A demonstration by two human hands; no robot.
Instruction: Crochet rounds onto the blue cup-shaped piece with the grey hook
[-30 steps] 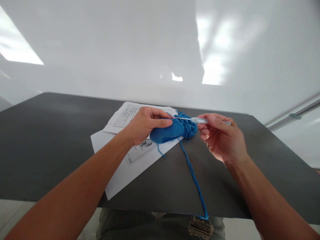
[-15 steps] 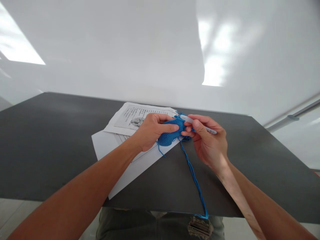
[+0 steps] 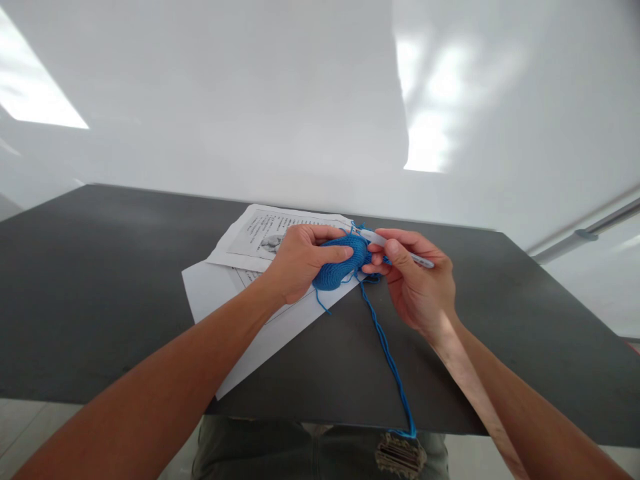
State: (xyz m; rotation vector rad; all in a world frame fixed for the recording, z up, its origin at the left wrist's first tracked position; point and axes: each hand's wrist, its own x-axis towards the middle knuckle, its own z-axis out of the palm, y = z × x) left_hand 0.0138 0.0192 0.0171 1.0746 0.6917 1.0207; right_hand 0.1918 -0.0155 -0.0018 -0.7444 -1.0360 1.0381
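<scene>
A rounded piece of blue crochet work (image 3: 336,272) is pinched in my left hand (image 3: 303,261), thumb on its front and fingers behind. My right hand (image 3: 417,277) grips a crochet hook (image 3: 421,261) by its pale grey handle, much like a pen. The hook's thin metal end points left at the top edge of the crochet piece, and its very tip is too small to make out. Blue yarn (image 3: 384,340) runs from a loose bunch beside the right fingers down over the table's front edge. A short yarn tail hangs below the piece.
Printed sheets of paper (image 3: 240,353) lie under the left hand and forearm on a dark grey table (image 3: 125,287). A white wall (image 3: 250,100) rises right behind the table. A grey rail (image 3: 570,247) is at the far right.
My left hand has tilted the crochet piece slightly and shifted its thumb a little to the left. The right hand and hook are almost in the same place.
</scene>
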